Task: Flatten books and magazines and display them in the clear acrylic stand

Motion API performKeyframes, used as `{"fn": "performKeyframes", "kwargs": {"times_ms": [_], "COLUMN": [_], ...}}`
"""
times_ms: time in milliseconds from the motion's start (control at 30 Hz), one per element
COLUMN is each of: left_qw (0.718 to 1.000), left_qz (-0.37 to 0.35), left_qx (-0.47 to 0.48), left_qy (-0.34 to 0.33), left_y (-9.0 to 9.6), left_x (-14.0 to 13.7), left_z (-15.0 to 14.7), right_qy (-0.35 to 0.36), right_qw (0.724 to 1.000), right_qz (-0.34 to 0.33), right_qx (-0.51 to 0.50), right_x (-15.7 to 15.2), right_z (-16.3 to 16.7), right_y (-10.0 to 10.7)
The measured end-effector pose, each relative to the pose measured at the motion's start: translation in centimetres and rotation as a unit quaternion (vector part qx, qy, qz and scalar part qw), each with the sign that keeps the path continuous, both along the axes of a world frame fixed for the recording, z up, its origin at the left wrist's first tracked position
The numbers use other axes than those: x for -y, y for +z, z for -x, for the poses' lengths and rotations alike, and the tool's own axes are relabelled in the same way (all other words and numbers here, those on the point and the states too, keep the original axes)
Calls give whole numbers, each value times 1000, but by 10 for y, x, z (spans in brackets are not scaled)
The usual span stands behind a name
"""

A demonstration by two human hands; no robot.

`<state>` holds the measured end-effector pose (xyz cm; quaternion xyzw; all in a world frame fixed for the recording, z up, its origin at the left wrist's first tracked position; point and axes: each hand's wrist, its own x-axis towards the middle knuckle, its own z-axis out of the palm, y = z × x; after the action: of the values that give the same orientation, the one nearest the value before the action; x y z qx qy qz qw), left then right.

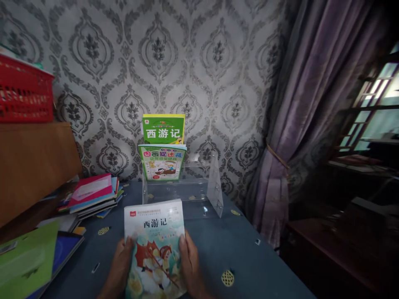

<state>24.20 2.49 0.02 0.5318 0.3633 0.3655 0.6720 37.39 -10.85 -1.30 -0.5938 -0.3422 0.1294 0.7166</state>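
A paperback book (156,253) with a white top and a pale green illustrated cover is held upright, facing me. My left hand (121,259) grips its left edge, thumb on the front cover. On the right edge my right hand (190,257) holds it the same way; the other fingers of both hands are mostly hidden behind it. Beyond the book stands a clear acrylic book rack (215,187). On its left side rest a green book (162,131) with a yellow top edge and, lower in front, a colourful picture book (162,164).
Left on the dark blue tablecloth (212,241) lie a stack of books (93,193) with a pink one on top, and a green book (28,257). A wooden box (37,153) carries a red basket (26,91). A purple curtain (280,137) hangs at right.
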Motion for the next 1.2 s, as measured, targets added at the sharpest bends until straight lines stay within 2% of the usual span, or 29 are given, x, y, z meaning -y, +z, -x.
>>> {"fn": "performKeyframes", "kwargs": {"times_ms": [100, 267, 500, 567, 633, 700, 800, 867, 1000, 1200], "left_qw": [998, 995, 992, 991, 979, 949, 914, 909, 927, 920], "left_qz": [47, 87, 96, 59, -2, -46, -76, -95, -136, -116], "left_qx": [-6, -5, -20, -24, -49, -104, -160, -169, -134, -99], "left_qy": [-31, -42, -80, -118, -198, -295, -365, -368, -322, -361], "left_y": [-1, -9, -6, 1, 12, 28, 51, 62, 71, 68], "left_x": [-4, -11, -17, -25, -34, -42, -47, -50, -58, -65], "left_z": [4, 7, 10, 20, 34, 46, 57, 57, 47, 35], "right_qy": [-20, -65, -22, -1, 50, 125, 193, 207, 219, 158], "right_qw": [999, 996, 999, 999, 997, 988, 973, 967, 961, 977], "right_qz": [30, 51, 38, 46, 56, 59, 61, 58, 44, 27], "right_qx": [10, -11, -15, 0, 33, 68, 109, 139, 161, 140], "right_x": [3, 1, 0, 1, 2, 3, 5, 6, 5, 3], "right_z": [-2, -4, -9, -13, -18, -25, -36, -42, -47, -45], "right_y": [-4, -15, -22, -16, -5, 9, 31, 44, 59, 51]}}
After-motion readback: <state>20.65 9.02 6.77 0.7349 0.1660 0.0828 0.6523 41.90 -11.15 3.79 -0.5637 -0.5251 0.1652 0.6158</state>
